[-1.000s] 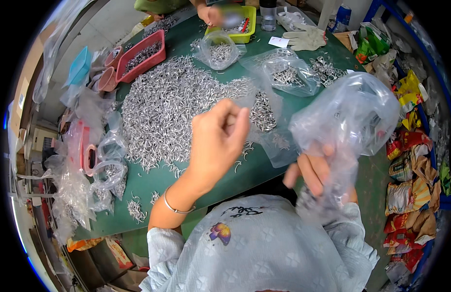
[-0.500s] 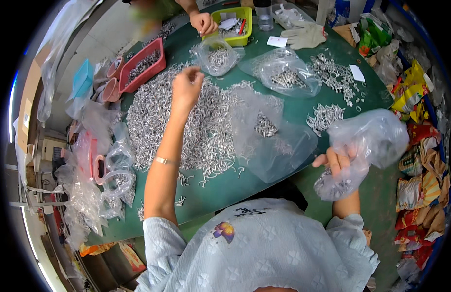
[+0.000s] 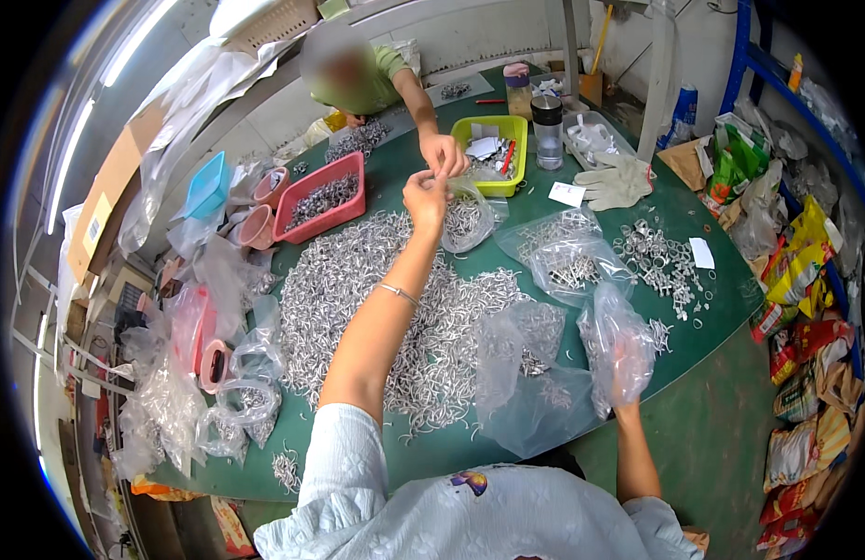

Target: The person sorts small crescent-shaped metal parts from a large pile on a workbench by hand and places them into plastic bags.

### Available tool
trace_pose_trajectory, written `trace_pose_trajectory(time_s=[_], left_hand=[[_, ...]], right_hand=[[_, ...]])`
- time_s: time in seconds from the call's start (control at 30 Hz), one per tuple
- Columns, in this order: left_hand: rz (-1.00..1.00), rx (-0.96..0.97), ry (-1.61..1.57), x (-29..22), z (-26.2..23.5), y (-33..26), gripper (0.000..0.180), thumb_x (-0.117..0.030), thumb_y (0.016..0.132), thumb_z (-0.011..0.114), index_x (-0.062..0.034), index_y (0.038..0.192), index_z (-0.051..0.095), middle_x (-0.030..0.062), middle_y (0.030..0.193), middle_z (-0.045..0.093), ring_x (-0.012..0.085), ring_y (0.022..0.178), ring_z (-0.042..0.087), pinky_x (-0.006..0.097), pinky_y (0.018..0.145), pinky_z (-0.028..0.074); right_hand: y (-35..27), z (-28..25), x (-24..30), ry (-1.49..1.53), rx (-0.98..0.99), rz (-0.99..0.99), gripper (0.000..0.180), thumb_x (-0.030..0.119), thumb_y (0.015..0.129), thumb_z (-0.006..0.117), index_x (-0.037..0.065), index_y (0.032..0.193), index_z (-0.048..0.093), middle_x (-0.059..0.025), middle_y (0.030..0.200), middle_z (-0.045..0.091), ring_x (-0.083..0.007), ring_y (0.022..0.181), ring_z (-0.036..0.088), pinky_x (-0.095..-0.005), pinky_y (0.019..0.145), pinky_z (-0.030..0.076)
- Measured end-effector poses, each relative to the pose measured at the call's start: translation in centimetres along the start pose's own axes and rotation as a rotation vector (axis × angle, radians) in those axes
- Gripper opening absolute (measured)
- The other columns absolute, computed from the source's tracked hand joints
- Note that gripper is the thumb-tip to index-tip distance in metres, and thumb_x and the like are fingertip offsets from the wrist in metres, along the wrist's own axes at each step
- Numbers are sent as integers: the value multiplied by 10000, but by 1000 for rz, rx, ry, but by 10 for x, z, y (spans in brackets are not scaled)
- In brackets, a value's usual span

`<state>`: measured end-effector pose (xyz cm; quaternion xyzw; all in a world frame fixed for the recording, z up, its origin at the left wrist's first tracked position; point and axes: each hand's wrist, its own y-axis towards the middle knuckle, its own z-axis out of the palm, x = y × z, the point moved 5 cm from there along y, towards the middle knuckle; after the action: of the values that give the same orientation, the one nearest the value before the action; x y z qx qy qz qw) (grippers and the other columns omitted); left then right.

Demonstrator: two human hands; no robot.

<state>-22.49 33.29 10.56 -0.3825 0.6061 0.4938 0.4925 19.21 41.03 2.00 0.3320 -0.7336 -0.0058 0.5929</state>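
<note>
My left hand (image 3: 426, 198) reaches over the far side of the heap of small curved metal pieces (image 3: 358, 308), fingers pinched together. Its fingertips meet a co-worker's hand (image 3: 443, 154); anything between them is too small to make out. At the right of the table, my right hand (image 3: 628, 364) shows dimly through a clear plastic bag (image 3: 611, 331) that it holds up; its fingers are mostly covered. Beside that bag, an open clear bag (image 3: 535, 411) lies at the heap's right edge, with some metal pieces in it.
A pink basket (image 3: 313, 229) of metal parts and a yellow-green basket (image 3: 493, 187) stand at the back. Filled clear bags (image 3: 572, 261), metal rings (image 3: 670, 271), a glove (image 3: 614, 182) and a bottle (image 3: 548, 140) lie or stand rightward. Plastic bags (image 3: 171, 401) crowd the left edge.
My left hand has moved away from me to the co-worker's hand. My right hand has brought its bag leftward over the table, beside the open bag. The view has tilted up, showing the co-worker.
</note>
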Motion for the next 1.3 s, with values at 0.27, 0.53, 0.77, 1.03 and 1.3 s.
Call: trace_pose_trajectory(time_s=[0.27, 0.53, 0.77, 1.03, 1.3], left_hand=[[163, -77, -105, -13, -39, -14, 167, -53, 842, 652, 107, 887, 641, 118, 765, 664, 139, 613, 628, 242, 590, 529], [915, 1231, 168, -195, -62, -267, 122, -113, 717, 656, 8, 733, 658, 146, 824, 683, 238, 752, 681, 298, 622, 550], [840, 1289, 1282, -139, -29, -274, 142, 13, 629, 600, 4, 768, 571, 169, 792, 597, 312, 700, 626, 369, 584, 516], [1069, 1342, 986, -116, -21, -290, 198, 48, 693, 542, 30, 880, 605, 206, 905, 615, 339, 822, 638, 409, 717, 525], [746, 1223, 1236, -44, -1, -256, 155, 9, 762, 538, 18, 915, 568, 191, 887, 636, 341, 845, 652, 420, 706, 536]], right_hand=[[8, 36, 2, -208, 140, -204, 250, 62, 869, 569, -37, 1098, 578, -206, 1066, 613, -302, 1017, 592, -381, 870, 448], [14, 21, 9, 187, 151, 76, 392, 130, 833, 647, -24, 1175, 532, -163, 1124, 582, -255, 1058, 557, -353, 911, 421], [1, 20, 21, 154, 185, 82, 692, 185, 753, 745, -18, 1317, 399, -170, 1276, 479, -269, 1188, 475, -368, 1004, 366], [26, -20, 112, 91, 192, -278, 610, 299, 807, 666, -10, 1272, 419, -172, 1200, 536, -284, 1143, 503, -378, 980, 379], [80, 18, 28, -667, 1054, -86, 218, 47, 805, 491, 12, 1003, 575, -213, 960, 622, -380, 851, 615, -406, 752, 476]])
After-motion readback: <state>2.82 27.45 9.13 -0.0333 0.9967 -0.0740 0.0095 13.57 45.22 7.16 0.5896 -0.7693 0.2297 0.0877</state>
